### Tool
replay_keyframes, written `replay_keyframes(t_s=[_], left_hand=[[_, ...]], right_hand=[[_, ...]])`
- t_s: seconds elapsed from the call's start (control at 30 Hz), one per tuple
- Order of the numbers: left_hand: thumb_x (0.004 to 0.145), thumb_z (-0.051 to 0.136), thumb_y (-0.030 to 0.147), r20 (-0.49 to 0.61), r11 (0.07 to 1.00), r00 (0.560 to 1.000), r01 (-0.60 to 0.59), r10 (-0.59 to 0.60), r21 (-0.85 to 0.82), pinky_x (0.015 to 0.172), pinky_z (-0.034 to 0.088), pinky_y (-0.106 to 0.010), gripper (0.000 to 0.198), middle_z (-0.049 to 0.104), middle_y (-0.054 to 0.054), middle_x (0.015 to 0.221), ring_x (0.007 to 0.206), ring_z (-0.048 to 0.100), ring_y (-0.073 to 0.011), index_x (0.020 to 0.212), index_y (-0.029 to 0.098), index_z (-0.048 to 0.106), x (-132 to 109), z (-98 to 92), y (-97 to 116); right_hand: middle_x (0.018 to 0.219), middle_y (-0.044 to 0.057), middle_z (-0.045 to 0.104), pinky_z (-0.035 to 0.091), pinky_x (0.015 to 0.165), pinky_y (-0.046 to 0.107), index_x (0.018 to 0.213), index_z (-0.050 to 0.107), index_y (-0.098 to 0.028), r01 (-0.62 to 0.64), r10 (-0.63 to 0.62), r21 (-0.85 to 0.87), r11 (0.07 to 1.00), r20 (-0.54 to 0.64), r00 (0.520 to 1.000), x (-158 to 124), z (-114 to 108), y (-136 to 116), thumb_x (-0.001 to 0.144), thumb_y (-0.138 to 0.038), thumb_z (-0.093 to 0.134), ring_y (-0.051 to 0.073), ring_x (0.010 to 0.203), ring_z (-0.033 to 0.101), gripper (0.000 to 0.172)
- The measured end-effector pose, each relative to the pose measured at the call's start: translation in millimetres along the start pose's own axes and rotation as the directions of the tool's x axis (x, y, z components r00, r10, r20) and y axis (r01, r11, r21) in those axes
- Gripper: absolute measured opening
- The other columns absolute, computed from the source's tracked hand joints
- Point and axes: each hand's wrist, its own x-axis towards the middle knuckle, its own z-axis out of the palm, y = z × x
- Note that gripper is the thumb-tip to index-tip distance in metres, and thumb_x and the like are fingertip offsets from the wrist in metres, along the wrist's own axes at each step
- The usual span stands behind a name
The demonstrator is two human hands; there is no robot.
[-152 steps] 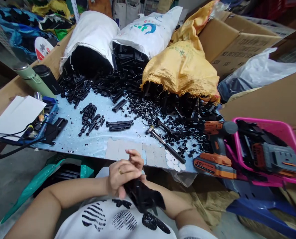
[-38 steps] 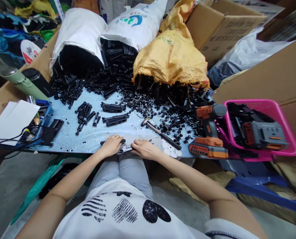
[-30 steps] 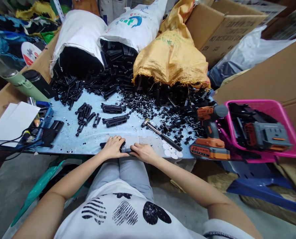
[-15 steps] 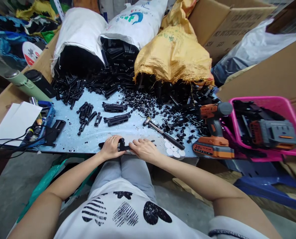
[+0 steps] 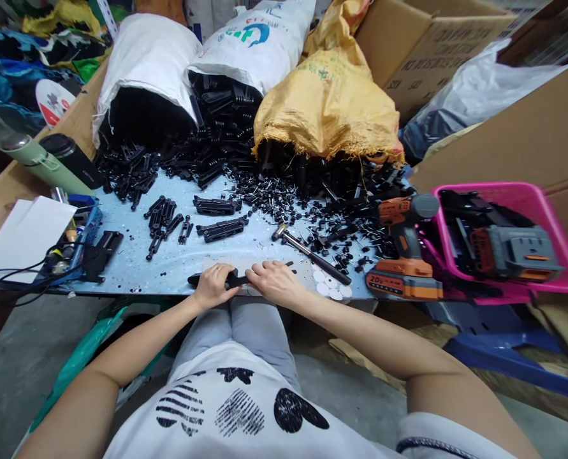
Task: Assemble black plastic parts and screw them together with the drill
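Note:
At the front edge of the blue table, both hands are closed on one long black plastic part (image 5: 238, 279). My left hand (image 5: 215, 284) wraps round its left portion, and a dark end sticks out to the left. My right hand (image 5: 275, 282) grips the right portion, fingers curled over the top; a thin tip shows beyond it. The fingers hide much of the part's shape. Right of my right hand lie several white round discs (image 5: 330, 282) and a hammer (image 5: 310, 254). Behind the hands rest two long black assembled parts (image 5: 222, 228) and a cluster of smaller black pieces (image 5: 162, 220).
Small black pins (image 5: 269, 194) spread across the table's back. Two white sacks (image 5: 145, 60) and a yellow sack (image 5: 329, 108) spill black parts. At right stand a cordless drill (image 5: 405, 248) and a pink basket (image 5: 563, 242). Bottles (image 5: 44, 162) and a blue tray (image 5: 85, 233) are left.
The black part between my hands has turned slightly, and both hands still hold it. The whole view has shifted a little; the things on the table lie as before.

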Motion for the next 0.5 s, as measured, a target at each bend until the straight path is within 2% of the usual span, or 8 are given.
replay_keyframes(t_s=[0.1,0.23,0.33,0.4,0.47,0.5], left_hand=[[0.08,0.059,0.037,-0.006,1.0,1.0,0.029,-0.029,-0.001,0.074,0.052,-0.035,0.032,0.065,-0.01,0.09,0.086,0.064,-0.0239,0.102,0.016,0.053,2.2,0.0,-0.8],[0.08,0.059,0.039,0.036,0.999,0.998,0.053,-0.052,-0.012,0.076,0.051,-0.035,0.033,0.065,-0.01,0.093,0.089,0.063,-0.0241,0.103,0.016,0.053,2.6,-1.4,-4.9],[0.079,0.06,0.045,0.193,0.997,0.978,0.082,-0.078,-0.013,0.076,0.05,-0.034,0.038,0.065,-0.01,0.094,0.09,0.063,-0.024,0.103,0.017,0.053,3.0,-3.0,-5.3],[0.077,0.06,0.053,0.356,0.996,0.931,0.09,-0.082,-0.006,0.074,0.049,-0.034,0.045,0.064,-0.01,0.095,0.089,0.062,-0.0247,0.103,0.017,0.053,10.0,-1.2,-2.9],[0.078,0.057,0.058,0.468,0.998,0.882,0.065,-0.058,0.001,0.078,0.047,-0.036,0.052,0.063,-0.012,0.102,0.095,0.059,-0.0261,0.109,0.016,0.052,29.5,5.4,-0.1],[0.08,0.054,0.057,0.484,0.998,0.873,0.054,-0.055,0.016,0.082,0.046,-0.037,0.052,0.062,-0.013,0.107,0.1,0.057,-0.0267,0.112,0.015,0.051,45.1,10.7,0.3]], right_hand=[[0.095,0.01,0.058,0.028,0.067,0.03,0.106,0.053,-0.016,-0.026,0.026,-0.015,1.0,-0.039,0.999,1.8,0.6,-0.7,0.099,-0.033,0.029,0.02,0.083,0.052,0.031],[0.093,0.01,0.058,0.029,0.067,0.029,0.106,0.053,-0.017,0.008,-0.008,-0.008,1.0,-0.065,0.998,3.4,6.1,3.4,0.099,-0.035,0.029,0.019,0.081,0.052,0.031],[0.09,0.009,0.058,0.031,0.067,0.029,0.106,0.055,-0.017,0.044,-0.042,0.02,0.999,-0.094,0.995,1.4,21.0,11.9,0.099,-0.038,0.03,0.018,0.08,0.053,0.034],[0.088,0.008,0.059,0.032,0.066,0.028,0.104,0.057,-0.017,0.052,-0.041,0.074,0.996,-0.142,0.989,-3.4,39.2,18.6,0.098,-0.042,0.031,0.017,0.079,0.053,0.037],[0.088,0.007,0.061,0.035,0.067,0.028,0.103,0.059,-0.017,0.026,0.006,0.148,0.989,-0.214,0.977,-11.4,61.9,23.9,0.096,-0.045,0.034,0.017,0.081,0.054,0.038],[0.089,0.008,0.061,0.036,0.069,0.028,0.104,0.059,-0.017,0.005,0.042,0.184,0.983,-0.25,0.967,-16.4,73.2,25.5,0.096,-0.046,0.035,0.018,0.083,0.054,0.038]])
